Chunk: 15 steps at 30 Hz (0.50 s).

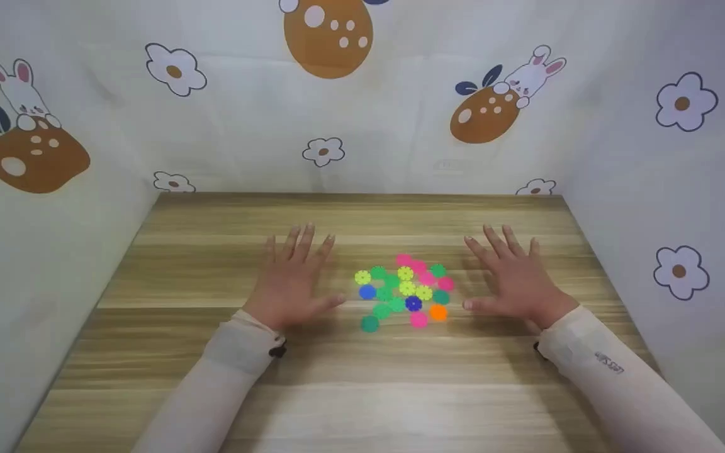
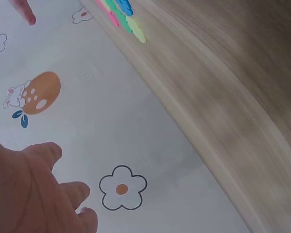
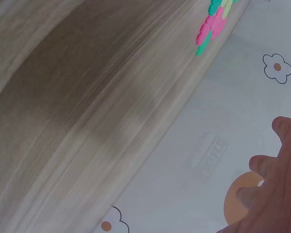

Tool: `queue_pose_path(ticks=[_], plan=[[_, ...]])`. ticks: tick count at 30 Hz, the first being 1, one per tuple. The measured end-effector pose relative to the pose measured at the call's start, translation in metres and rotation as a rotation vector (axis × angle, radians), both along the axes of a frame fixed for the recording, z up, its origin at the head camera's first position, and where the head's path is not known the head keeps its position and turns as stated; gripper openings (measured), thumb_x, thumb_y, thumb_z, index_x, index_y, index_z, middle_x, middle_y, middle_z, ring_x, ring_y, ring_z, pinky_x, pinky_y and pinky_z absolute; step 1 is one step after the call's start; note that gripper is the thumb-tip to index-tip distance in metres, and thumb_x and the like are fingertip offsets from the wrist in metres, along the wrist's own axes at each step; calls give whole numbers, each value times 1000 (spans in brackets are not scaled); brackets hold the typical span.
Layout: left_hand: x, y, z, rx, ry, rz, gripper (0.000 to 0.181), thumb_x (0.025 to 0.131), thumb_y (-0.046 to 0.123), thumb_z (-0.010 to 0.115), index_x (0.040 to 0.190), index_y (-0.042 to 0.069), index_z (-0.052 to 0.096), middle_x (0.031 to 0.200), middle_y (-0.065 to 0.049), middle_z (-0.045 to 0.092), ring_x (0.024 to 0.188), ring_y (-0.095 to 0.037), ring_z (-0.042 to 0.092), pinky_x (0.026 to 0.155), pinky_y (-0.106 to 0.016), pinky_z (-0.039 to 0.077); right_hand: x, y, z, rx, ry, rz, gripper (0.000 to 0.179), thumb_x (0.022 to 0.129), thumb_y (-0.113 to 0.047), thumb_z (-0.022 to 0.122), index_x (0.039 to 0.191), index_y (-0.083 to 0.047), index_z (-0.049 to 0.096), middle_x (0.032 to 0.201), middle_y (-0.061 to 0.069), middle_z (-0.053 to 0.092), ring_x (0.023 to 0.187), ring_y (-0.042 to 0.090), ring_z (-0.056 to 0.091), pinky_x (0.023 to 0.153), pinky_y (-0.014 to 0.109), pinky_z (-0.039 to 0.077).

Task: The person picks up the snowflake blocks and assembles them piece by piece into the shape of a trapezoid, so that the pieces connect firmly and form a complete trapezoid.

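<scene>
1. A loose cluster of flat plastic discs (image 1: 407,288) lies on a wood-grain table (image 1: 362,396), midway between a person's two hands, some pieces overlapping and others just touching.
2. Bright colors mark the spread: several greens fill the left and middle, pinks run along the upper right, and yellow discs (image 1: 424,292) sit mostly at the center (one lies at the far left edge).
3. A dark blue disc (image 1: 413,303) shows a notched, flower-like rim; a lighter blue disc (image 1: 367,291) rests at the left side, and an orange disc (image 1: 438,313) stands out at the lower right, near a pink disc (image 1: 419,319).
4. Seen nearly edge-on from both wrists, the pieces look thin, with scalloped edges.
5. The left hand (image 1: 290,283) spreads its fingers wide, thumb pointing toward the cluster.
6. The right hand (image 1: 517,283) mirrors it, fingers fanned wide, its thumb near the orange disc.
7. Pale sleeves (image 1: 236,358) cover both arms; behind the table hangs a white cloth (image 1: 394,119) printed with rabbits and flowers.
</scene>
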<state>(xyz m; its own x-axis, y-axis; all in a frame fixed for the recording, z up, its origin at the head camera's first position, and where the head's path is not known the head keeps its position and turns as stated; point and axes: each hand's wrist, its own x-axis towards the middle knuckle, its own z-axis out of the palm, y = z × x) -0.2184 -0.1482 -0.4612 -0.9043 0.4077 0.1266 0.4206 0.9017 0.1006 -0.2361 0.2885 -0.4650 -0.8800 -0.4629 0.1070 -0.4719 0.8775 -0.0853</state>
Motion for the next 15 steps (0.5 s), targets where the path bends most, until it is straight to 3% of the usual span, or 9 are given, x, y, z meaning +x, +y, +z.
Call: queue_pose_path(ticks=[11,15], plan=[[3,7,-2,33,-55,-7,103,92,78,55,170,22,19,176,-19,8,162,-43,5,125,-72,-1,-1,-3,-7,-7,-31,16,116,78,-76,75,169,-24,26,174,22,17,157,56,10,109,91,9],[6,13,-5,65,-105,-61,104,90,78,57,169,19,25,175,-20,12,162,-43,9,126,-71,3,-1,-7,-10,-65,-102,29,110,79,-73,77,166,-22,34,171,22,27,157,57,13,109,91,7]])
